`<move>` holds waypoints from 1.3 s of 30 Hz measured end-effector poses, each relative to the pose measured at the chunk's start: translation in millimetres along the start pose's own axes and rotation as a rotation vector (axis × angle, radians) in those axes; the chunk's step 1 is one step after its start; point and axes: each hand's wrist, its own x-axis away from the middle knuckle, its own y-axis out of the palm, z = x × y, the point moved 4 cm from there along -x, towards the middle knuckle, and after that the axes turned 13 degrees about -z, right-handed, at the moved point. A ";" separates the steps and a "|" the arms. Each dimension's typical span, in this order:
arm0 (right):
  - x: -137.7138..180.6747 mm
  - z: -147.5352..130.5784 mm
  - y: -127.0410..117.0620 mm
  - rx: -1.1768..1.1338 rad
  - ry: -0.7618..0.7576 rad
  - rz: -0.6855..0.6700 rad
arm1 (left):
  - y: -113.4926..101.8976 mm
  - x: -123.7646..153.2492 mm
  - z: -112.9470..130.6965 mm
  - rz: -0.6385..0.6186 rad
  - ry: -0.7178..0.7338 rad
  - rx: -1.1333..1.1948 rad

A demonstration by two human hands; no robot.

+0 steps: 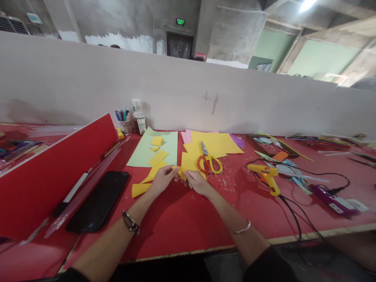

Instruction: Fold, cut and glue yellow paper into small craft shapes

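Observation:
Both my hands meet over the red table, pinching one small piece of yellow paper [181,172]. My left hand [163,178] grips its left side, and my right hand [197,182] holds the right side; the fingers partly cover its shape. Just beyond my right hand, scissors [209,158] with red and yellow handles lie on yellow paper sheets [217,143]. Cut yellow paper strips [141,189] are beside my left hand. Farther back, a pale green sheet [139,150] carries a small stack of yellow paper squares [157,140] and some scraps.
A yellow glue gun [268,176] with a black cable lies right, near a purple power strip [335,200]. Left are a black phone [98,201] and an upright red board [58,172]. A pen cup [126,126] and bottle [136,107] stand by the white partition [176,90].

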 end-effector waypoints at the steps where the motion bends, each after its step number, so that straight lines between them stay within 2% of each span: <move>1: 0.4 -0.8 -0.3 0.022 -0.012 -0.003 | -0.4 0.2 -0.1 0.000 -0.006 -0.015; 4: 1.2 -0.7 -0.1 0.048 -0.020 -0.027 | -1.7 1.0 0.5 0.003 -0.020 -0.059; 8: 0.8 3.7 2.1 -0.034 0.023 -0.057 | -3.0 1.6 3.8 -0.010 -0.014 -0.094; 12: 0.4 2.1 -3.4 -0.061 -0.059 0.079 | -4.3 1.2 7.7 0.001 0.008 -0.099; 15: 0.0 4.9 -7.3 -0.125 -0.029 0.135 | -3.6 0.3 7.4 -0.006 -0.005 -0.085; 18: -0.4 8.5 -8.9 -0.179 0.025 0.119 | -2.4 0.1 5.9 -0.047 -0.033 -0.090; 21: 0.2 7.6 -11.2 -0.128 0.020 0.112 | -2.9 1.2 5.8 -0.126 -0.039 -0.160; 24: 1.6 4.8 -11.9 -0.057 0.005 0.085 | -5.1 2.9 7.0 -0.204 0.010 -0.317; 28: 3.0 2.0 -7.2 -0.016 0.004 -0.013 | -5.5 3.8 6.6 -0.240 0.082 -0.474; 32: 2.6 4.3 -2.7 -0.045 0.038 -0.049 | 3.0 4.1 2.7 -0.331 0.005 -0.433; 36: 0.5 7.9 -4.0 -0.109 0.031 0.001 | 6.1 5.3 5.0 -0.298 -0.007 -0.338; 39: -0.5 7.5 -5.1 -0.139 0.000 -0.012 | 6.5 5.4 3.6 -0.330 -0.052 -0.209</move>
